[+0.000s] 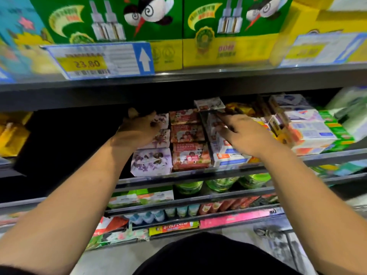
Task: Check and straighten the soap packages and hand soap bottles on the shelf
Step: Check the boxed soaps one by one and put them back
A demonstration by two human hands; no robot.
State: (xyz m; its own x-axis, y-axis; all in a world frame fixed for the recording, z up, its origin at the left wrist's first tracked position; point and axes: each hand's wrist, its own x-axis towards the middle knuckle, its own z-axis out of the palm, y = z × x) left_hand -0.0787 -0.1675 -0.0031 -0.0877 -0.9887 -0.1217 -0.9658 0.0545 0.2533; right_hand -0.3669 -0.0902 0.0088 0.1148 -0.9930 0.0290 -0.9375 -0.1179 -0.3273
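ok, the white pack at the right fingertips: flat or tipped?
Tipped: white pack sits askew above its row, touching the right hand; grip unclear.
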